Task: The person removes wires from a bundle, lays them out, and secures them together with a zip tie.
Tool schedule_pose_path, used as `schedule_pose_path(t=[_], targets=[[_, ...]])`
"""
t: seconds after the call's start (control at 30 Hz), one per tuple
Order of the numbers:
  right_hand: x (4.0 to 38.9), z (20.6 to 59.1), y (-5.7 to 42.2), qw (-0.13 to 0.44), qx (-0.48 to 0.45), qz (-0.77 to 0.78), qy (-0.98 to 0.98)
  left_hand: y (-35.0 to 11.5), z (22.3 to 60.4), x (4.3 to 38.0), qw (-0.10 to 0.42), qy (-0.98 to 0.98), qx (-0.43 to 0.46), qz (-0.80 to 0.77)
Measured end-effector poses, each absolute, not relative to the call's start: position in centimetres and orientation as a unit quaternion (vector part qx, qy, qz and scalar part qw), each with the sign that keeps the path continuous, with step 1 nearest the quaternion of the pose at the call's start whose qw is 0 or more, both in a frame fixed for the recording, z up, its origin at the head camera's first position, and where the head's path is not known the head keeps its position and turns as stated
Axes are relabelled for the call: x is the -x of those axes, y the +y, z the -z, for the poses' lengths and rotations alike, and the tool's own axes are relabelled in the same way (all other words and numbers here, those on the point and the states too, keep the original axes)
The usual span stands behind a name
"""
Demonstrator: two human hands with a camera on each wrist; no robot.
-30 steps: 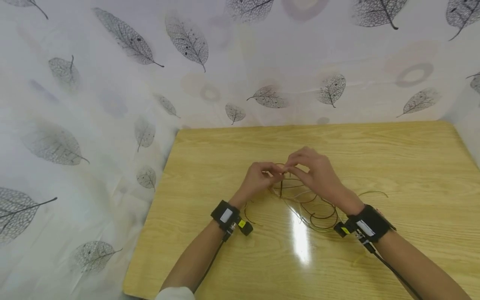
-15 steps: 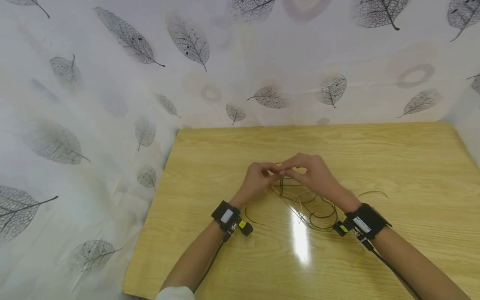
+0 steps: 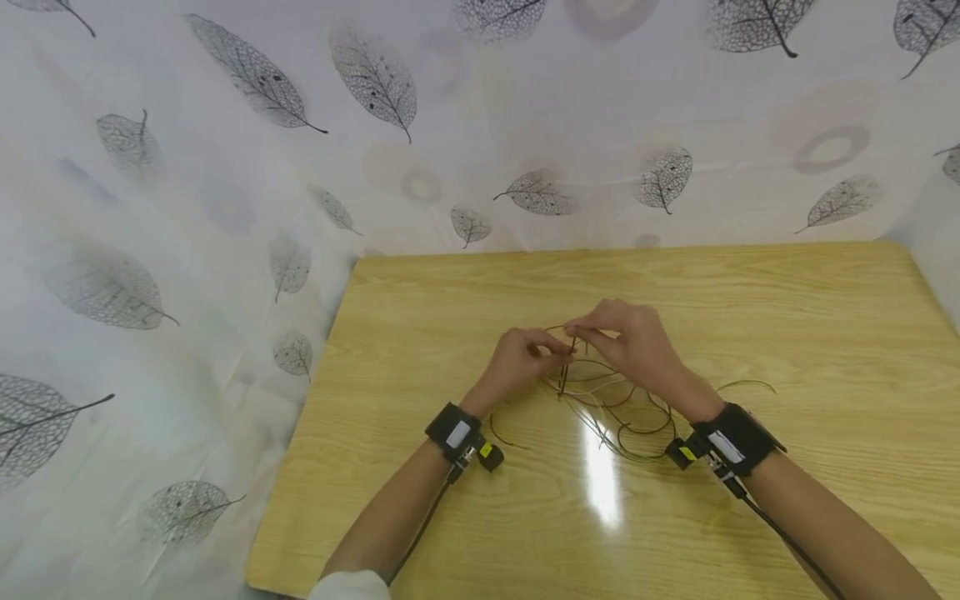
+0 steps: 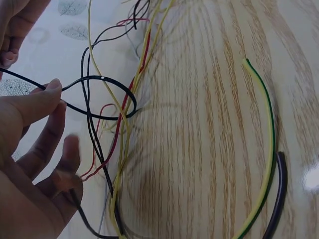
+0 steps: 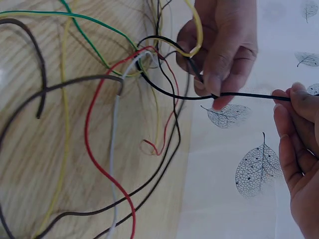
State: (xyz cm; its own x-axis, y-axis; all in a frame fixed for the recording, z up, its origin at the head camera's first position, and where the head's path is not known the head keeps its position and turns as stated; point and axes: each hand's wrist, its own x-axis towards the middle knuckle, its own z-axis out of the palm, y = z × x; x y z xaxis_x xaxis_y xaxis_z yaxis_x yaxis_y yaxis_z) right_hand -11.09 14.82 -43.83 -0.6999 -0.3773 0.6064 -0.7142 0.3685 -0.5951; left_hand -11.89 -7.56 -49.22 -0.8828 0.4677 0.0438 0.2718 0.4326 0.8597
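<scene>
My left hand [image 3: 517, 360] pinches a thin black wire [image 4: 128, 92] between thumb and fingertip, where the wire forms a small loop. Another dark wire [image 4: 82, 214] runs against its lower fingers. My right hand [image 3: 641, 346] pinches the same black wire [image 5: 254, 94] a short way off, and the stretch between the two hands is straight. Around and below the hands spreads a loose tangle of wires: a red wire [image 5: 89, 127], a yellow wire [image 5: 64, 124], a white wire [image 5: 114, 149] and a green-and-yellow wire [image 4: 269, 119].
The hands work over a wooden table [image 3: 420, 325]. One loose wire end [image 3: 750, 383] sticks out to the right of the tangle, another [image 3: 506, 442] near the left wrist. Behind the table hangs a leaf-print sheet [image 3: 585, 108]. Cabled cameras are strapped to both wrists.
Both hands' fingertips were together half a second ago. My right hand has since drawn away from the left toward the table's far side, and wire now shows between them.
</scene>
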Motion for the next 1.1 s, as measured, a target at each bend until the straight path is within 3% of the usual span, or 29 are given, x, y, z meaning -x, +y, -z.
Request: schedule_pose_path(t=[0.5,1.1], targets=[[12.1,40.0,15.3,0.264,-0.334,-0.46,-0.779,-8.0,50.5,12.0,0.097,0.869,-0.229,-0.428],[12.5,37.2,15.8,0.291,-0.322,-0.493,-0.755,-8.4,51.9,11.8,0.116,0.877,-0.222,-0.409]])
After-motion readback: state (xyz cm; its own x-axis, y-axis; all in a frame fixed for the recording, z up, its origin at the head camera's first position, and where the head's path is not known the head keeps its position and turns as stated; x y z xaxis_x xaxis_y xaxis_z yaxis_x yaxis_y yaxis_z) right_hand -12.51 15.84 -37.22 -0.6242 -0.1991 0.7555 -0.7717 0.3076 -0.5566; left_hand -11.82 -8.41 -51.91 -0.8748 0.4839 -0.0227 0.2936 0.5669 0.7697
